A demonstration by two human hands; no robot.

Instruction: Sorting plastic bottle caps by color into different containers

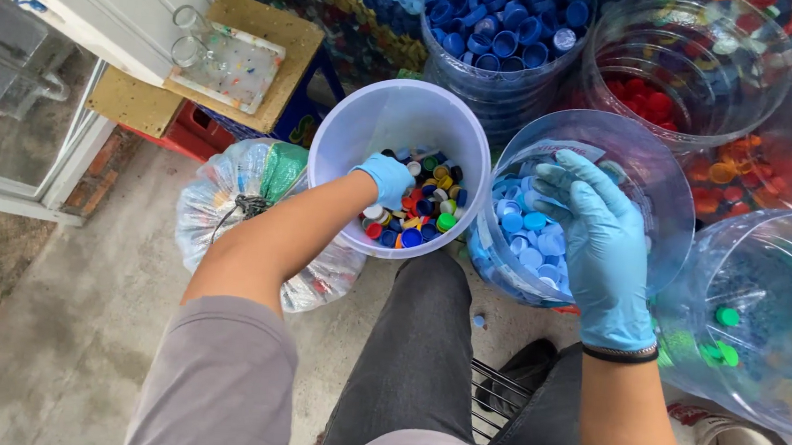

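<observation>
Fingers of the left hand (386,177) curl together among mixed bottle caps (416,210) inside the white bucket (367,117) at centre frame; what they pinch stays hidden. Just right, the right hand (597,238) spreads its fingers apart over light-blue caps (522,237) in a clear jar (650,167).

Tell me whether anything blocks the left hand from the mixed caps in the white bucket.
Nothing visible does: the gloved left hand is already inside the open round white plastic bucket, directly over the mixed coloured plastic bottle caps.
</observation>
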